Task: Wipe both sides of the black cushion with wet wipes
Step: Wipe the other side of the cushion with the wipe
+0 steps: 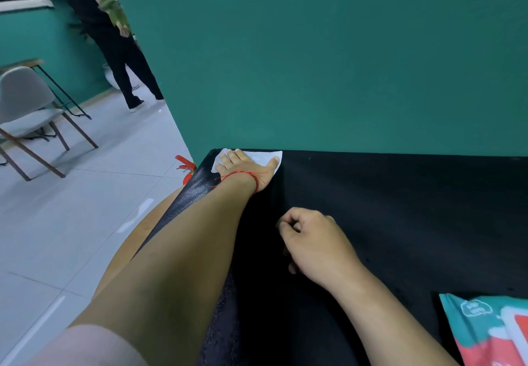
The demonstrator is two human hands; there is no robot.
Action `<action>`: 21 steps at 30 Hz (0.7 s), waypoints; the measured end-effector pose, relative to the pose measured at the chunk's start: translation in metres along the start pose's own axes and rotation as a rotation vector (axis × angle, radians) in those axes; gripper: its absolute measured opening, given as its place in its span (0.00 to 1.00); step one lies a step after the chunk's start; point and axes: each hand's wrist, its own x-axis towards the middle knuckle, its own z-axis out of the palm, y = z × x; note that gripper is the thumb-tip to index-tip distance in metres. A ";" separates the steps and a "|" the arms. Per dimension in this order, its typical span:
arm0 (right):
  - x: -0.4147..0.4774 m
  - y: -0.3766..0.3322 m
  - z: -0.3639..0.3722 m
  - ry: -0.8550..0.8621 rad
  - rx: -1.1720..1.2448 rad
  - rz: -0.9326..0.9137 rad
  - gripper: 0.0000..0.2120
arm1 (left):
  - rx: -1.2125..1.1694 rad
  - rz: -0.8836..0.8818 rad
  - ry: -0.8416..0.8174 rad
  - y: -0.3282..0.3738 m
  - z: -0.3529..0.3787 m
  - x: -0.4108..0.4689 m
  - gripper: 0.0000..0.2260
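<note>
The black cushion (400, 208) fills the lower right and lies flat against a teal wall. My left hand (243, 168), a red string at its wrist, reaches to the cushion's far left corner. Its flat, spread fingers press a white wet wipe (264, 156) onto the surface. Nearer to me, my right hand (314, 242) rests on the cushion's middle with its fingers curled in. Nothing shows inside that hand.
A teal and red pack of wet wipes (485, 331) lies on the cushion at the lower right. The teal wall (343, 51) stands right behind the cushion. To the left, on the tiled floor, are a grey chair (25, 102), a red object (185, 165) and a standing person (114, 51).
</note>
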 end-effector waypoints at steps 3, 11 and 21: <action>0.001 0.002 -0.001 -0.012 0.004 -0.010 0.11 | -0.009 -0.049 -0.002 0.001 -0.002 0.009 0.59; 0.003 0.005 -0.001 -0.037 0.024 -0.022 0.10 | 0.029 -0.077 0.030 -0.013 -0.011 0.025 0.65; 0.003 0.000 -0.004 -0.052 0.028 -0.012 0.11 | 0.131 -0.118 -0.022 -0.003 -0.024 0.014 0.67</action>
